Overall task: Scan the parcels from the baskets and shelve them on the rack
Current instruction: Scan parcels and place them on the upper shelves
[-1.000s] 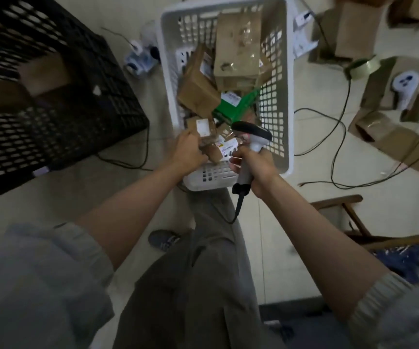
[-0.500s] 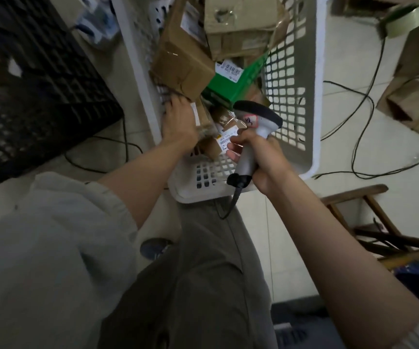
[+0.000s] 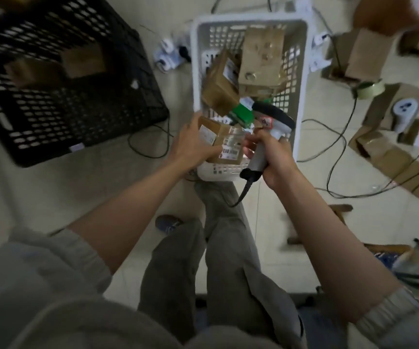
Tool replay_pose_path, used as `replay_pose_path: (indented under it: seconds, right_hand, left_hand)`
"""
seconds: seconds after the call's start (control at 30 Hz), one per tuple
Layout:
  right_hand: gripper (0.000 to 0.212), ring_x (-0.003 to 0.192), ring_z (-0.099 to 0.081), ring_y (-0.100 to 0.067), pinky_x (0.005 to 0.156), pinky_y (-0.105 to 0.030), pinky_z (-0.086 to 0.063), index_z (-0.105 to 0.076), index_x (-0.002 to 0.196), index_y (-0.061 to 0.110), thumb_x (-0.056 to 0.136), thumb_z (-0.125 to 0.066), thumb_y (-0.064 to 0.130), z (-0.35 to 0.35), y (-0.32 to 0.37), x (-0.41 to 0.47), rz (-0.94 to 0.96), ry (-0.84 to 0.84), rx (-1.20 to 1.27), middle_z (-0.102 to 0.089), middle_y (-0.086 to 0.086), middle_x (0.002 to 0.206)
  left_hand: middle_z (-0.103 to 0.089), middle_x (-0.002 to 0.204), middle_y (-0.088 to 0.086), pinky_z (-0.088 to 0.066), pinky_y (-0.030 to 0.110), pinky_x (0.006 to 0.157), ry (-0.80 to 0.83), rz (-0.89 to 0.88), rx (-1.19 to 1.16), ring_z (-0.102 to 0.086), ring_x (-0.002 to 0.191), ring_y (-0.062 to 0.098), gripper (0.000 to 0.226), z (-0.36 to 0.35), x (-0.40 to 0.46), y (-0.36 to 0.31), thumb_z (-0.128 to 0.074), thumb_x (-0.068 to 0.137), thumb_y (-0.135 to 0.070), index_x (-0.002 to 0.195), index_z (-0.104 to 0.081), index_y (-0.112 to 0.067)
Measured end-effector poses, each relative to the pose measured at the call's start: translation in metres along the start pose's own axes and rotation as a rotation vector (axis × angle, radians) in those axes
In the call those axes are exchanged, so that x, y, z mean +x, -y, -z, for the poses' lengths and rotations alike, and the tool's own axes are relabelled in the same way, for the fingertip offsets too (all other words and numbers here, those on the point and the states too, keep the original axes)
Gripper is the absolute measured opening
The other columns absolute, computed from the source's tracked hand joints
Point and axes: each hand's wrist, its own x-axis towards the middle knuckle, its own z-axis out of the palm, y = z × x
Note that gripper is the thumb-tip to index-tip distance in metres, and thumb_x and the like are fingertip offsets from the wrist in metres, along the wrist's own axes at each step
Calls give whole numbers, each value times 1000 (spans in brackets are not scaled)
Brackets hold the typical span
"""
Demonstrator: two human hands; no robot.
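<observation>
Head view, looking down: the left hand [image 3: 190,144] grasps a small brown cardboard parcel with white barcode labels [image 3: 224,143] by its left side, held over the near end of the white perforated plastic basket [image 3: 301,71]. Just to its right, the right hand [image 3: 274,159] is clenched round the handle of a grey-and-black handheld barcode scanner [image 3: 269,127] — its head sits beside the parcel's labels. More brown boxes fill the basket — a black crate [image 3: 90,117] sits left.
</observation>
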Motion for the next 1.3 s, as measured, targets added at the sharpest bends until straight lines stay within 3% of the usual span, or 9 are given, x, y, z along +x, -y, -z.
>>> replay_pose_path:
  seconds: [0.17, 0.4, 0.57, 0.67, 0.83, 0.9, 1.0, 1.17, 1.3]
  right_hand:
    - [10, 59, -59, -19, 55, -27, -53, -58, 90, 4, 91, -54, -6, -43, 48, -99, 66, 141, -154, -59, -17, 81]
    - [25, 66, -60, -18, 59, -27, -54, -56, 118, -2, 93, -55, -2, -114, 64, -218, 212, 380, -396, -61, -17, 92]
    - [14, 67, -59, -22, 62, -33, -56, -59, 103, 1, 91, -53, -5, -163, 24, -318, 317, 584, -586, -62, -14, 81]
    - [10, 80, -67, -35, 84, -54, -60, -60, 100, -1, 92, -54, -2, -181, -11, -377, 364, 700, -759, -67, -24, 93]
    - [20, 77, -75, -14, 61, -23, -58, -66, 108, 8, 93, -57, 0, -206, -73, -475, 480, 887, -956, -76, -9, 97]
    - [22, 85, -74, -22, 63, -31, -61, -67, 111, 7, 92, -58, 1, -214, -98, -512, 516, 959, -999, -75, -15, 102]
    - [26, 101, -70, -37, 86, -55, -57, -68, 111, 10, 86, -65, 11, -226, -132, -568, 590, 1062, -1095, -73, -20, 107]
    - [18, 104, -69, -30, 94, -48, -57, -66, 103, 13, 88, -65, 3, -246, -177, -655, 691, 1307, -1154, -72, -14, 106]
    - [25, 102, -69, -23, 96, -46, -56, -63, 114, 16, 90, -66, 9, -255, -202, -710, 750, 1487, -1182, -72, -7, 107]
  left_hand:
    - [-43, 144, 11, -38, 35, 101, -183, 32, -154, -42, 134, 30, 94, 92, -88, 0, -80, 80, -42, 156, -26, -32]
    - [-47, 129, 7, -44, 34, 99, -471, 63, -360, -50, 122, 26, 86, 172, -207, 38, -83, 78, -38, 151, -38, -32]
    - [-52, 128, 3, -51, 44, 98, -649, 101, -554, -57, 116, 23, 89, 193, -307, 93, -82, 70, -48, 146, -37, -42]
    - [-61, 118, -7, -58, 48, 88, -781, 91, -690, -63, 107, 17, 82, 199, -375, 127, -78, 68, -56, 138, -36, -49]
    - [-59, 120, -21, -52, 45, 97, -1053, 128, -735, -59, 111, 11, 59, 211, -496, 179, -72, 82, -49, 132, -41, -46]
    - [-59, 125, -16, -52, 43, 98, -1142, 183, -735, -60, 113, 15, 60, 211, -542, 201, -72, 86, -46, 137, -40, -44]
    - [-65, 118, -8, -55, 35, 89, -1280, 215, -776, -66, 109, 18, 59, 210, -608, 228, -72, 89, -43, 139, -39, -42]
    - [-65, 106, -10, -57, 27, 73, -1467, 254, -792, -69, 83, 8, 54, 212, -704, 256, -70, 92, -42, 137, -40, -43]
    - [-63, 120, -7, -56, 40, 88, -1607, 283, -767, -69, 99, 22, 58, 219, -765, 267, -70, 90, -48, 138, -37, -42]
